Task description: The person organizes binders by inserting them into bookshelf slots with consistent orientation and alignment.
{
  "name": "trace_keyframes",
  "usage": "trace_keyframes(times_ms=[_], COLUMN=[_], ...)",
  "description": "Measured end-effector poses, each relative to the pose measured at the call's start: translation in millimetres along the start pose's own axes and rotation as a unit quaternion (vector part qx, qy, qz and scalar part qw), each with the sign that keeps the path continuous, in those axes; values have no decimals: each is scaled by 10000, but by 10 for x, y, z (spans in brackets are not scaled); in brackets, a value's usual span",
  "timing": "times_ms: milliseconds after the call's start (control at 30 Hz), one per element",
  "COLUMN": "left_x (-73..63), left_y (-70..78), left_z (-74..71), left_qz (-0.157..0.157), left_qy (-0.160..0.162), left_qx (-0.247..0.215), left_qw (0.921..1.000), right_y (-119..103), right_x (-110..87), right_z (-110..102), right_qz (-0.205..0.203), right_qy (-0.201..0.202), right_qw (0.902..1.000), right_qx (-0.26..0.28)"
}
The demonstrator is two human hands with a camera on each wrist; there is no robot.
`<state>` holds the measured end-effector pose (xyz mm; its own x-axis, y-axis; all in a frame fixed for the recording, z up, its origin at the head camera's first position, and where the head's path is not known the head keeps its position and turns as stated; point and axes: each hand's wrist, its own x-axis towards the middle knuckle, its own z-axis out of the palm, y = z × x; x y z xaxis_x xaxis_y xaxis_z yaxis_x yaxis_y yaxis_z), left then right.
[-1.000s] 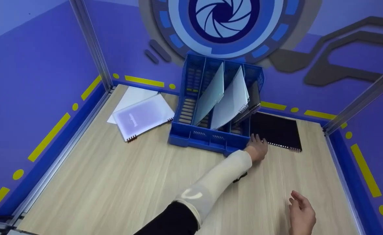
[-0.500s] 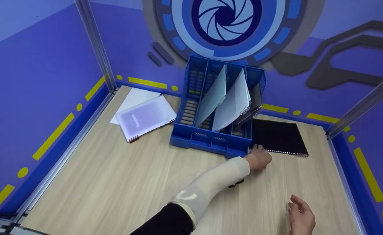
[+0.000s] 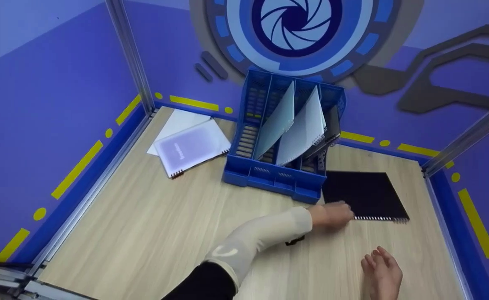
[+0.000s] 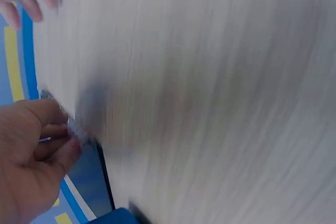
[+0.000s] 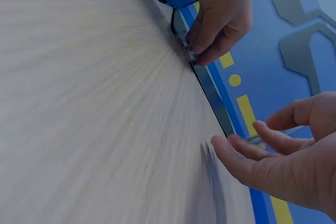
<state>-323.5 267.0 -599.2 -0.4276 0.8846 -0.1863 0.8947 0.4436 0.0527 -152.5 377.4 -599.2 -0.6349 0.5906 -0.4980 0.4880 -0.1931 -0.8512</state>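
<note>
A black spiral-bound notebook lies on the table at the right of a blue file rack. My left hand pinches its near, coil-bound edge by the left corner. In the left wrist view, the thumb and fingers of my left hand close on the coil, and the notebook extends beyond them. My right hand holds nothing, over the table at the lower right. Its fingers are loosely bent in the right wrist view, apart from the notebook.
The blue file rack stands at the back, with a pale green notebook, a white notebook and a dark notebook leaning in its slots. Left of it, a light purple notebook overlaps a white sheet. Walls enclose the table.
My left hand has taken hold of the black notebook's coil edge and drawn it toward me, away from the back wall. My right hand has barely moved. The head view has shifted slightly.
</note>
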Motion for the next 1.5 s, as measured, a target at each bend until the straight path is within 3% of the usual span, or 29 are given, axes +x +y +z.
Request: trace_keyframes(times_ms=[100,233,400,567,700,900,1100,1367,1433,1500], left_x=[-81,-159,-211,-219,-225,-271,-390,-528,-567,-616], left_y=[73,152,217,291,335,313,245,200,191,192], left_z=[69,197,312,351,376,374,392,388,381,384], left_qz=[67,-412,-1024,-884,-690,-599,-294,-255,-192,-112], left_qy=[25,-29,94,473,648,864,940,1146,1176,1221], left_qx=[98,636,920,1031,1189,1319,984,403,282,240], left_qw=[9999,9971,9904,9896,9884,9857,9903,9923,9925,9922], right_y=[2,8,6,14,9,-28,-31,-48,-67,-74], right_x=[35,87,160,241,295,339,364,356,339,321], right_z=[-29,-67,-132,-159,-174,-131,-106,-125,-114,-92], right_qz=[317,421,869,1310,1607,1587,1790,1680,1556,1460], right_qy=[-102,-456,-1113,-1342,-1490,-1667,-1655,-1830,-1773,-1765], right_qw=[9971,9837,9432,9025,8782,8716,8505,8506,8624,8643], right_qx=[689,1686,3008,3877,4251,4327,4661,4635,4479,4478])
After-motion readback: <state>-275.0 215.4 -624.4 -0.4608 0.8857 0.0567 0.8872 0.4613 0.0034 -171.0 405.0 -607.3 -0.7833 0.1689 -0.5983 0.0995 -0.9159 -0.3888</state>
